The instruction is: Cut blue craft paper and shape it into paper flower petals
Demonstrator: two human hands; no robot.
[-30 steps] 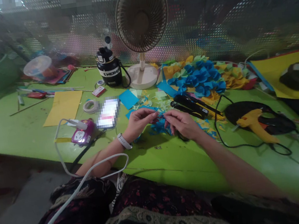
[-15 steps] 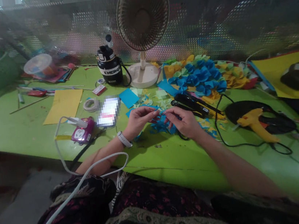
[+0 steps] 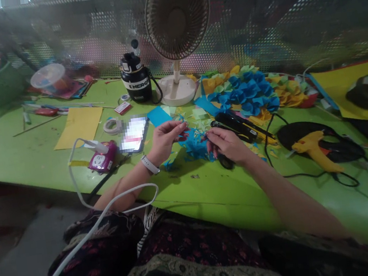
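We judge the work partly done: folded blue paper (image 3: 249,94) is heaped toward the back of the surface (image 3: 191,193), while loose blue scraps (image 3: 196,147) lie near the front, below the hands. The scraps point every way; we find no common long axis. The left hand (image 3: 164,141) and right hand (image 3: 227,145) each form a narrow pinch grip; we cannot tell whether either closes fully or holds a scrap.

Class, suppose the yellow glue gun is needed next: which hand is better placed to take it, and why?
Probably the right hand: the glue gun lies out to its right, while the left hand is farther off, nearer the phone.
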